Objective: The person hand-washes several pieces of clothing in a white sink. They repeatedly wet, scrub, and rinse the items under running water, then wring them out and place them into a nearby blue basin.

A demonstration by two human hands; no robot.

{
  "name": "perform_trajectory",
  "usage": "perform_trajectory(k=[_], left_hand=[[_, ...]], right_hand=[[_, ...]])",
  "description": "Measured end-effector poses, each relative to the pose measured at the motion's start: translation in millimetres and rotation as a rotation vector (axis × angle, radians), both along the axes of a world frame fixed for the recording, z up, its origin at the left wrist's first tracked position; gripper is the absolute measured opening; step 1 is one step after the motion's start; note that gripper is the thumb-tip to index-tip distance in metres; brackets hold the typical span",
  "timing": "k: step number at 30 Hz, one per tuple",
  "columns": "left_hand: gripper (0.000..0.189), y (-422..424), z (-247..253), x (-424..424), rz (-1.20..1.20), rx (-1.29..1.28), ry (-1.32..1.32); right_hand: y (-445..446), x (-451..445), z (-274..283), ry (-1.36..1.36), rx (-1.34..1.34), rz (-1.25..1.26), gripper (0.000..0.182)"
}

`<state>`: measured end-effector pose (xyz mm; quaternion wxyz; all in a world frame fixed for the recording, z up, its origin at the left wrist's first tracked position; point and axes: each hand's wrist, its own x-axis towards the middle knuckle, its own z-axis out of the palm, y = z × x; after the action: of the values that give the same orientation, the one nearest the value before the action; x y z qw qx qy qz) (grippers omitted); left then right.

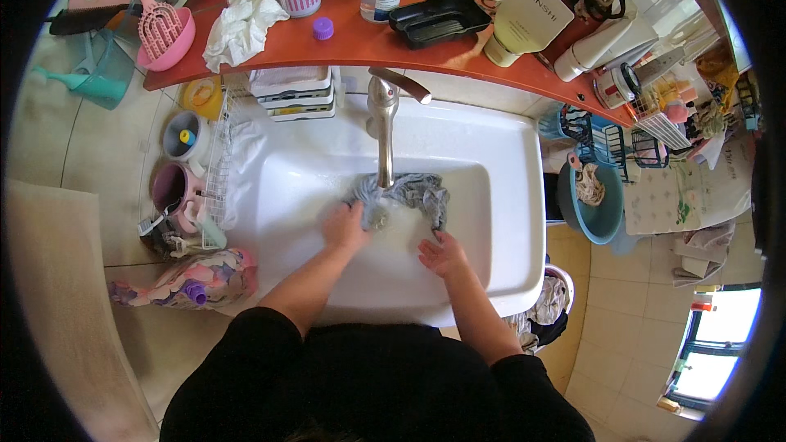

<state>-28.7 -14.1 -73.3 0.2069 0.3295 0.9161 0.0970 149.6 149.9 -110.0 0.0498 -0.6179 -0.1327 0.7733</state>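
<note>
A wet grey cloth [420,191] lies in an arch across the white ceramic washbasin [519,209], under the spout of the metal faucet [384,135]. My left hand [345,228] grips its bunched left end. At the cloth's right end, my right hand [443,255] is turned partly palm up, with the hanging tip caught between thumb and fingers. A blurred, glinting patch shows below the spout; whether it is running water or the drain is hard to tell. The faucet's lever handle points to the right.
Above the basin runs a red-brown shelf [344,52] with a black tray [439,19], a squeeze tube [522,18] and bottles. A wire rack [218,178] with mugs and a floral detergent pouch [212,279] stand left. At right are a blue basin [605,221] and a laundry basket [568,282].
</note>
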Motion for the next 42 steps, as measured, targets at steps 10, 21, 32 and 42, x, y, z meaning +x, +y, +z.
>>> perform_trajectory(k=[10,21,32,42], left_hand=[[0.059,-7,61,19,0.163,0.651,-1.657],[0.056,-19,45,18,-0.17,0.434,-0.496],[0.01,-20,130,17,0.189,0.96,-1.206],[0.005,-56,81,11,0.912,0.847,-1.207]], right_hand=[[-44,-20,33,0.615,-0.175,-0.177,0.041],[-50,-36,85,0.71,-0.012,0.29,0.04],[-40,-13,161,0.629,0.765,0.643,0.036],[2,19,91,0.215,0.417,0.667,0.04]])
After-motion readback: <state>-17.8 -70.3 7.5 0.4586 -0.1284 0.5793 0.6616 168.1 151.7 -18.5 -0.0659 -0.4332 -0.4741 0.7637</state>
